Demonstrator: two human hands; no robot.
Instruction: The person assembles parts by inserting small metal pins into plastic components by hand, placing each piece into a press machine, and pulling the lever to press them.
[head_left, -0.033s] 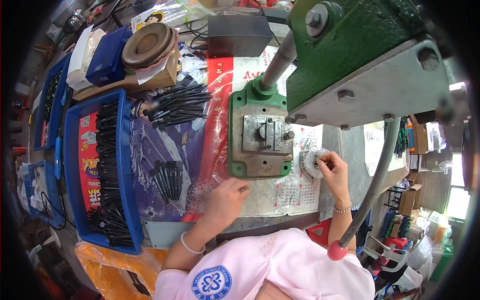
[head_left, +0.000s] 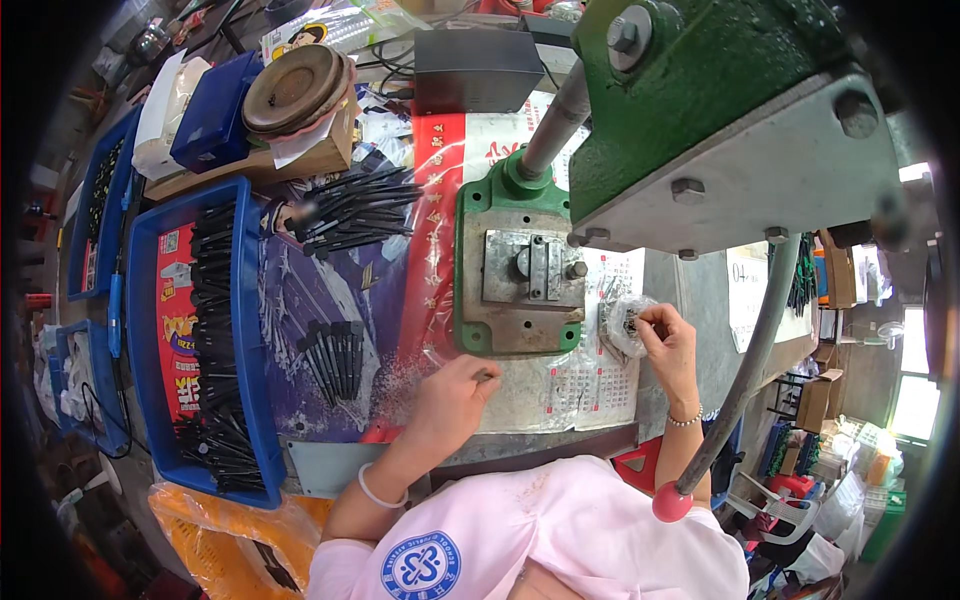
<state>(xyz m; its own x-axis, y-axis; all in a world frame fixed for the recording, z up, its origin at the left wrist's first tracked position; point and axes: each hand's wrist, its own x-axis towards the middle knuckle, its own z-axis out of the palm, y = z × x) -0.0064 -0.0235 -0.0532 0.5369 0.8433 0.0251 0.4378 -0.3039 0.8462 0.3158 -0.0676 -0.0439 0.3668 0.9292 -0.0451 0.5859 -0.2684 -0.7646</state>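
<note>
My left hand [head_left: 447, 402] is closed just in front of the green hand press [head_left: 477, 335], its thumb and fingers pinching a small dark piece [head_left: 484, 376] too small to name. Over a small clear plastic dish [head_left: 622, 343] of tiny parts, to the right of the press base, my right hand [head_left: 670, 348] has its fingertips pressed together at the rim. Whatever those fingertips hold is hidden. A steel fixture block [head_left: 522, 266] sits on the press bed, with neither hand touching it. The press lever [head_left: 752, 385], tipped with a red ball [head_left: 673, 502], hangs beside my right forearm.
Left of the press lie a pile of black rod-like parts [head_left: 365, 208] and a smaller row of similar parts [head_left: 335, 360]. A blue tray [head_left: 262, 400] of black parts stands further left. Behind are a black box [head_left: 478, 72] and stacked brown dishes [head_left: 290, 90]. The press head [head_left: 740, 170] overhangs the right side.
</note>
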